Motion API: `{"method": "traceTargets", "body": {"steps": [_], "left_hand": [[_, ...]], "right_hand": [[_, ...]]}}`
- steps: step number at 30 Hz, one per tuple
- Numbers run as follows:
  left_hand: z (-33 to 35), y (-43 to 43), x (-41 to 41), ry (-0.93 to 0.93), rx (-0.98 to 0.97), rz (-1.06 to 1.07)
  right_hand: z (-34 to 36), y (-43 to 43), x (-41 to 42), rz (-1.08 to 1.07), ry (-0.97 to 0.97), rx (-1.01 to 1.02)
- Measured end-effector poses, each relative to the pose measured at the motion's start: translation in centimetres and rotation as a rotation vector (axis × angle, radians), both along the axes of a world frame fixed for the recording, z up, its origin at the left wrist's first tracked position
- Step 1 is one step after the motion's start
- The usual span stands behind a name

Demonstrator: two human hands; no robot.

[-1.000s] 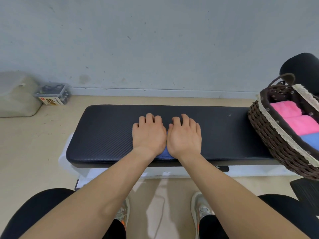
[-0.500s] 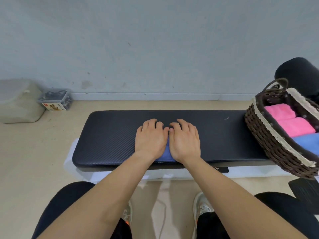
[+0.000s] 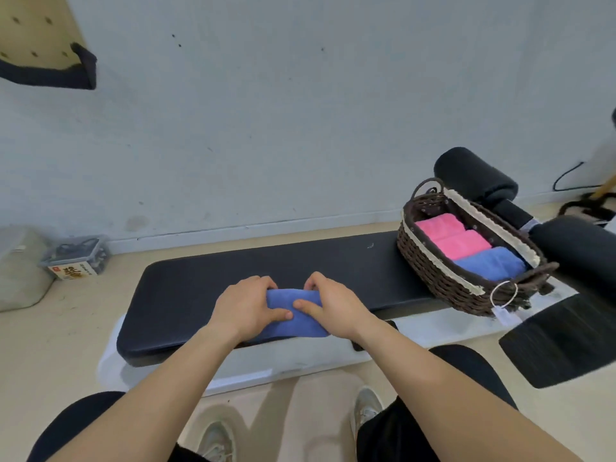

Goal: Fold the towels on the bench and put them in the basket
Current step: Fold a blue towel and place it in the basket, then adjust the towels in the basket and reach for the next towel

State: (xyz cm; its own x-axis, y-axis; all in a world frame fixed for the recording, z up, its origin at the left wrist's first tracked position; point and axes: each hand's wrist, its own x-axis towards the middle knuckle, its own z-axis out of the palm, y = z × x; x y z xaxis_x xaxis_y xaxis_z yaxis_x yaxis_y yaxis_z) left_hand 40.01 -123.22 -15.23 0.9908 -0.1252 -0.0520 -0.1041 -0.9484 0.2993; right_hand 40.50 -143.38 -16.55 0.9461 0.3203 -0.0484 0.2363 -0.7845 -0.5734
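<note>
I have both hands on the folded blue towel (image 3: 301, 326), which lies on the bench (image 3: 200, 288) near its front edge, straight ahead of me. My left hand (image 3: 245, 308) grips its left side and my right hand (image 3: 335, 308) its right. On each, the fingers curl over the far edge and the thumb presses on top, so the bundle is pinched from 2 sides. Nothing shows yet whether it has left the padding.

What the coming move turns on, I judge, is the basket (image 3: 433, 275): it stands on the bench's right end, well apart from the towel and a little farther from me. My right hand is the nearer, so the carry runs rightward. The basket's long axis runs diagonally, far-left to near-right, and 2 pink towels (image 3: 450, 236) and 1 blue towel (image 3: 488, 263) lie crosswise in a row inside. My bundle's long axis I cannot tell (my hands cover both its ends), so it may need a turn to match that row. Free room looks scarce, perhaps at the far end
</note>
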Motion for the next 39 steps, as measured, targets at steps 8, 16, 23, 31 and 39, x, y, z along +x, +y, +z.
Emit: {"method": "traceTargets", "body": {"steps": [8, 16, 23, 31, 39], "left_hand": [[7.5, -10.0, 1.7, -0.001, -0.38, -0.072], [11.1, -23.4, 5.5, -0.007, -0.679, -0.096], [10.8, -29.7, 11.3, -0.014, -0.608, -0.245], [6.7, -34.5, 16.3, -0.104, -0.154, -0.279], [5.3, -35.3, 17.2, -0.303, 0.24, -0.361]], "right_hand": [[7.9, -12.2, -1.0, -0.221, 0.035, 0.396], [12.1, -24.4, 2.2, -0.507, -0.166, 0.167], [12.1, -30.2, 8.9, -0.613, -0.182, -0.076], [9.9, -30.5, 16.2, -0.562, -0.038, -0.413], [8.3, -31.1, 18.1, -0.443, -0.038, -0.67]]}}
